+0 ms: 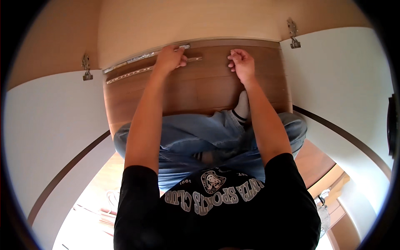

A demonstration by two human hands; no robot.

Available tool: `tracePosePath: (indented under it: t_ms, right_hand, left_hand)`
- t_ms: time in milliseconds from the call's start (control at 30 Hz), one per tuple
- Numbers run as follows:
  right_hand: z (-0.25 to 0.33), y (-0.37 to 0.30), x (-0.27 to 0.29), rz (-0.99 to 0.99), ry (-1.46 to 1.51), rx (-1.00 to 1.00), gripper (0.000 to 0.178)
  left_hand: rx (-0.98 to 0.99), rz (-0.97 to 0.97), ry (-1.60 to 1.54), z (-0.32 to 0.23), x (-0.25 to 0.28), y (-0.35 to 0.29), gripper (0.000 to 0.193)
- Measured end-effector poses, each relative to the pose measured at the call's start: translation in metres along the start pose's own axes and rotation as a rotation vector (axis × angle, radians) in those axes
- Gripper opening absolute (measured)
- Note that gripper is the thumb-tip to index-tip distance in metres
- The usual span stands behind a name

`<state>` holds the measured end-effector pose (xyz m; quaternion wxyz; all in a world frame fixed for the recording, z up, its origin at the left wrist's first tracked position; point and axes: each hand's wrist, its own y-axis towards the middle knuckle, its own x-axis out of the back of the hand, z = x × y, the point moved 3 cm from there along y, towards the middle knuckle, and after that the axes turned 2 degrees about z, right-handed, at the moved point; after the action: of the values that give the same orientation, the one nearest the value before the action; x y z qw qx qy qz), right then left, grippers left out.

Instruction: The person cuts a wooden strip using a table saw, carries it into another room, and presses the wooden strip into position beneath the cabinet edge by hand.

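Observation:
Two long, thin metal rails lie at the left of a brown wooden board. The farther metal rail (137, 59) runs along the board's back edge, and the nearer slotted rail (129, 76) lies slanted in front of it. My left hand (168, 59) is over both rails near their right ends, its fingers curled. It covers part of each rail, and what its fingers grip is hidden. To the right, apart from the rails, my right hand (243, 66) is raised over the board with thumb and fingers drawn together. Anything in that pinch is too small to make out.
My crossed legs in jeans (196, 133) and a socked foot (242, 104) rest on the brown board (196, 89). White panels (54, 121) stand open on both sides, with metal hinges (86, 68) on the cabinet. A pale wooden panel (187, 21) closes off the far side.

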<state>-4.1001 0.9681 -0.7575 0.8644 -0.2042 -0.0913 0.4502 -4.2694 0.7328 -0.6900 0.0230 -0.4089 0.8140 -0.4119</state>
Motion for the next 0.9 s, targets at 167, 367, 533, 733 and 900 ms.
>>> tracePosePath:
  t_ms: [167, 367, 533, 733, 900]
  right_hand:
    - [0.004, 0.001, -0.003, -0.024, -0.014, -0.014, 0.02]
    - [0.016, -0.001, 0.004, -0.008, -0.002, -0.028, 0.019]
    - [0.02, -0.001, 0.0, -0.006, 0.017, -0.014, 0.02]
    - [0.048, -0.008, -0.015, -0.072, -0.582, 0.336, 0.027]
    - [0.082, 0.016, -0.021, 0.056, -1.293, 0.833, 0.035]
  left_hand:
    - [0.252, 0.11, -0.302, -0.007, -0.039, 0.043, 0.022]
    - [0.324, 0.036, -0.299, -0.01, -0.046, 0.047, 0.018]
    - [0.144, 0.048, -0.104, -0.002, -0.035, 0.044, 0.024]
    - [0.058, 0.002, -0.126, 0.012, -0.029, 0.029, 0.034]
    - [0.055, 0.081, -0.059, -0.008, -0.019, 0.029, 0.034]
